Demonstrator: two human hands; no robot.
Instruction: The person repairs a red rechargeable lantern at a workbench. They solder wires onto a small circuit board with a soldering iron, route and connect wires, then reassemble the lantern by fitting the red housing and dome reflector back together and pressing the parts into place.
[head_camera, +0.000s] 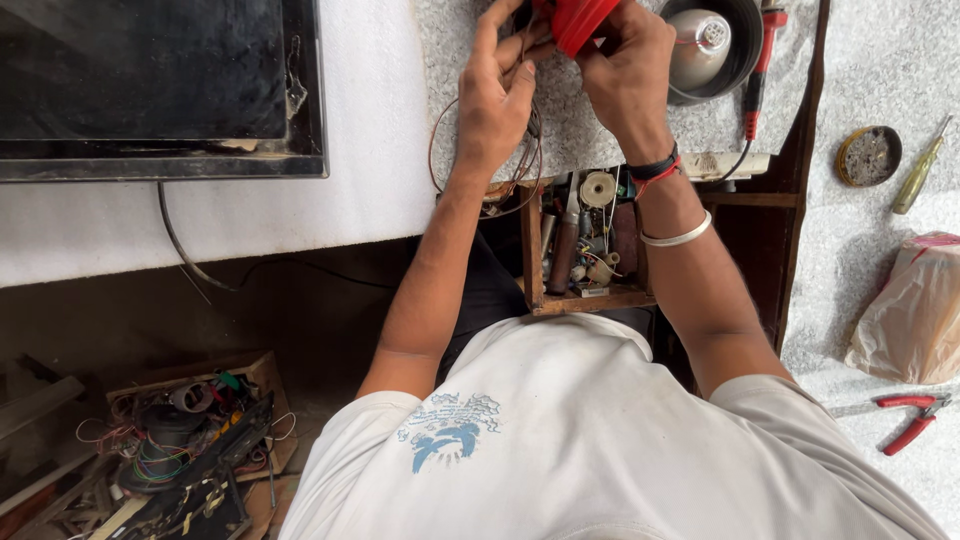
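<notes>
White shirt cloth (590, 440) with a small blue print fills the bottom of the view, closest of all. Past it, both arms reach up over a speckled grey table (600, 130). Up at the top edge, the left hand (497, 95) and the right hand (627, 65) are pressed together around a red plastic part (578, 18). The right hand wraps the red part on its side, and the left hand pinches thin wires (525, 150) just beside it; those wires loop down under the left wrist. I think the wire work is in the middle, because the loops hang loose and the red part is not set down. Below the hands sits an open wooden drawer (585, 245) full of small bits. Red pliers (912, 418) and a screwdriver (920, 170) lie well apart on the right, untouched.
</notes>
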